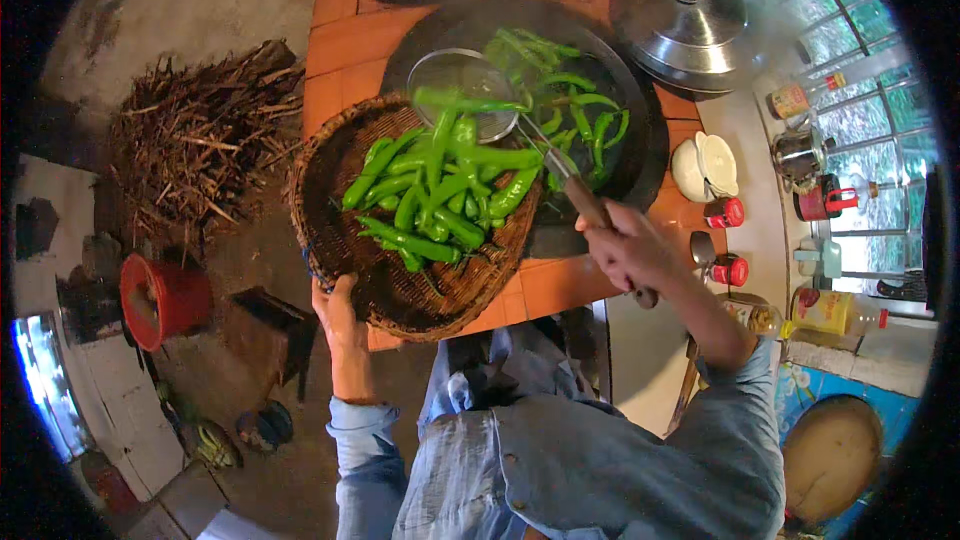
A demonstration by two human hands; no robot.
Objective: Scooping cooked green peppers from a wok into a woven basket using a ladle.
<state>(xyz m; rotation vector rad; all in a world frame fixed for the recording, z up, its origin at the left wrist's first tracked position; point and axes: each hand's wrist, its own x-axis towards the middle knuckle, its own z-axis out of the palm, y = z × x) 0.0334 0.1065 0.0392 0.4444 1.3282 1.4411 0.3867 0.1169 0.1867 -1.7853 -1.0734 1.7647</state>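
My left hand (341,322) grips the near left rim of a round woven bamboo basket (360,277), tilted beside the wok. A heap of green chili peppers (442,187) lies in the basket. My right hand (630,247) is closed around the wooden handle of a wire mesh skimmer (454,75). The skimmer's bowl is over the basket's far edge, and blurred peppers lie just below and across its rim. More green peppers (585,120) sit in the large dark wok (637,165), where faint steam shows.
A metal lid (682,22) stands behind the wok on the right. A cream lidded pot (694,169) and red-capped jars (724,214) line the orange tiled stove (337,52). Bottles (832,311) stand by the window. Firewood (217,142) and a red bucket (161,304) are on the floor left.
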